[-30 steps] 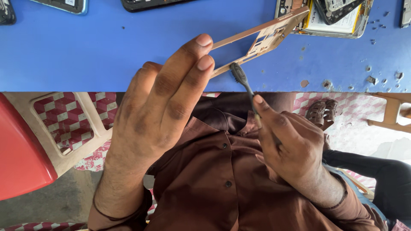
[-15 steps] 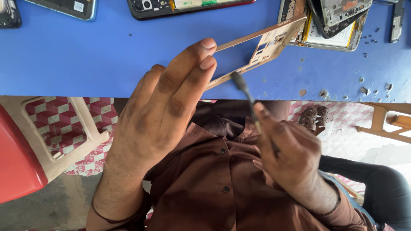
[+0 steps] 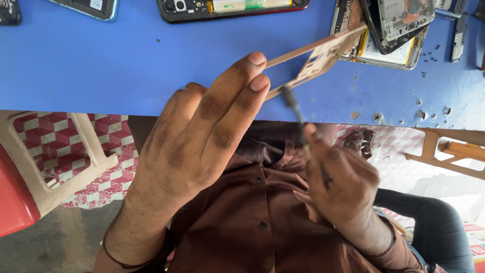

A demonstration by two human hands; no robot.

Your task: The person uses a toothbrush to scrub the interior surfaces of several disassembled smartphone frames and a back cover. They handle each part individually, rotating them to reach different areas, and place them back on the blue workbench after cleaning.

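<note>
Shifted slightly since the earlier frame: the tool tip, now drawn nearer the frame's lower edge, and the phones along the top, now further in view.

At centre, a thin tan phone frame is held edge-on by the left hand, its fingertips pinched on the frame's near end, over the blue table. A dark, blurred tool is grasped in the right hand, lower right of centre, its tip just beside the frame's lower bar. Opened phones are seen at upper right, another phone at top centre, and small screws scattered right.
</note>
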